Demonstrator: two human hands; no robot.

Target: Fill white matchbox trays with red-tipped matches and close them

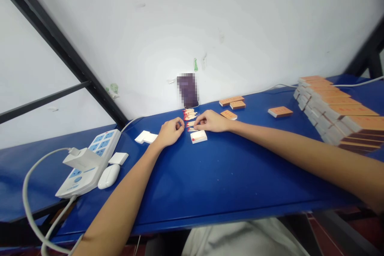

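Red-tipped matches (189, 115) lie in small rows on the blue table, heads toward the left. My right hand (211, 121) is at the right end of the nearer matches (190, 124), thumb and forefinger pinched at their plain ends. Just left of the rows, my left hand (171, 131) is curled closed, and no object shows in its fingers. In front of the rows is a white matchbox tray (199, 137) with a match lying in it. More white trays (146, 137) sit left of my left hand.
Orange matchboxes (229, 115) lie behind my right arm, with a tall stack (339, 112) at the right. A blurred phone (188, 90) leans on the wall. At left are a power strip (90, 164), a white earphone case (109, 176), another white tray (119, 158) and a looped cable (27, 198).
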